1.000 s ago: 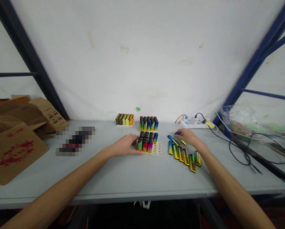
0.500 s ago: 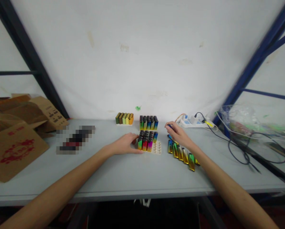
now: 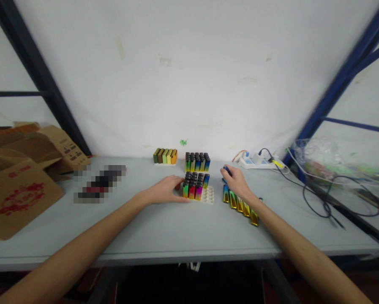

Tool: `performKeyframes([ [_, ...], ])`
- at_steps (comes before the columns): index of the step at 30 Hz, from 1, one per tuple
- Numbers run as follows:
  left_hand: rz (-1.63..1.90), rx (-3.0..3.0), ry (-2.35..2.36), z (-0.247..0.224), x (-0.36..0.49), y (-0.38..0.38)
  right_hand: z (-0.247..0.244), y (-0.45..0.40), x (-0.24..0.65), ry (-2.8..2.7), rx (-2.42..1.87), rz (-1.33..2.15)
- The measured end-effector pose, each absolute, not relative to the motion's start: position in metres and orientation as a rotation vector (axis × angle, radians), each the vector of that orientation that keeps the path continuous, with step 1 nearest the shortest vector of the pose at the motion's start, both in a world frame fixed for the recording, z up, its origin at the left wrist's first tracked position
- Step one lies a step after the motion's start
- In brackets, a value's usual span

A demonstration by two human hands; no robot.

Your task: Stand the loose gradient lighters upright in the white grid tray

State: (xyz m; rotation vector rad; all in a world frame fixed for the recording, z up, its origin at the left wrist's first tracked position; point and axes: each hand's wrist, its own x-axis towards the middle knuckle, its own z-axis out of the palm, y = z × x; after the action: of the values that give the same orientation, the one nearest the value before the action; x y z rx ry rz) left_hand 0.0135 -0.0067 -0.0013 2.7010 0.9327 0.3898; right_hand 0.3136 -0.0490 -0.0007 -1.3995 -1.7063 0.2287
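My left hand (image 3: 168, 190) rests on the table, thumb and fingers spread around the left side of a white tray (image 3: 209, 195) that has round holes. Upright black-topped lighters (image 3: 192, 191) in green, red, magenta and blue fill the tray's left part and back; holes show at its front right. Closed fingers of my right hand (image 3: 232, 176) hold a blue lighter (image 3: 227, 170) to the right of the tray. Beneath and beside that hand, several shiny gold, green and blue lighters (image 3: 240, 205) lie in a slanting row.
Behind the tray stand a second block of lighters (image 3: 197, 162) and a yellow-green block (image 3: 165, 156). Cardboard boxes (image 3: 24, 190) and a pixelated patch are at the left. A power strip (image 3: 259, 161), black cable (image 3: 325, 202) and clear plastic bags (image 3: 325, 156) lie right.
My right hand has moved slightly, and the blue lighter in its fingers looks more upright. My left hand keeps its place by the tray.
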Motion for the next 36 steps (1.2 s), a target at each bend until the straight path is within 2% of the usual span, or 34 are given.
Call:
performKeyframes([
  [7, 0.386, 2.687, 0.951, -0.003, 0.013, -0.007, 0.003, -0.053, 0.311, -1.713, -1.228, 0.459],
  [12, 0.4, 2.662, 0.969, -0.005, 0.013, -0.006, 0.007, -0.058, 0.307, -1.847, -1.178, 0.229],
  [21, 0.416, 2.653, 0.96, -0.005, 0.013, -0.006, 0.0, -0.065, 0.295, -2.205, -1.204, 0.219],
  [29, 0.406, 2.654, 0.965, -0.006, 0.014, -0.006, -0.002, -0.062, 0.299, -2.231, -1.243, 0.3],
  [36, 0.423, 2.654, 0.962, -0.006, 0.014, -0.006, -0.003, -0.061, 0.294, -2.307, -1.338, 0.154],
])
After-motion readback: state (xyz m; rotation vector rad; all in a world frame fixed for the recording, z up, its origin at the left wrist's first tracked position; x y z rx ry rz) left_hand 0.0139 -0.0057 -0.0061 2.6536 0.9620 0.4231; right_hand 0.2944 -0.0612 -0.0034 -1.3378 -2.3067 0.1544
